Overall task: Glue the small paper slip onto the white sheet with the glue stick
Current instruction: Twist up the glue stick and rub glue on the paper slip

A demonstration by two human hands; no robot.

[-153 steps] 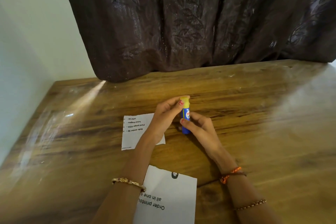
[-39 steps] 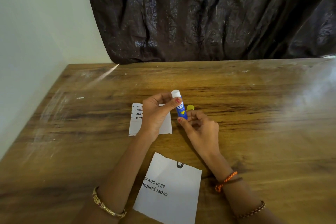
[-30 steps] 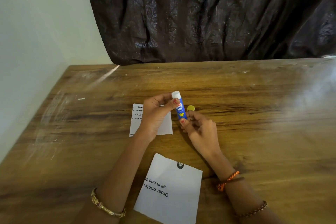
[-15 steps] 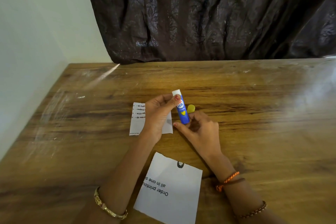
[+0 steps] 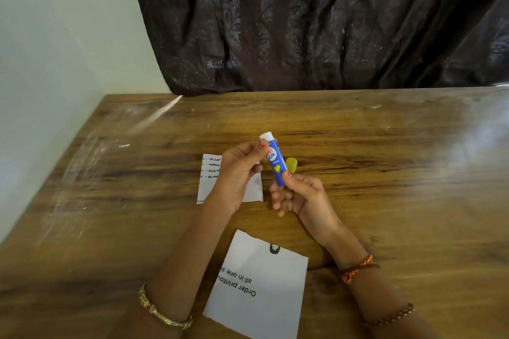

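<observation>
I see both hands pinching the uncapped glue stick: left hand near its white tip, right hand at the base, above the desk.

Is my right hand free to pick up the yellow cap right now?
Probably not yet. The right hand is pinching the glue stick at its lower end, so it is occupied. The yellow cap stands uncovered on the table just beyond its fingertips, so nothing blocks the way.

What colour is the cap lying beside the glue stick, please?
Yellow; the cap shows clearly in the head view.
</observation>
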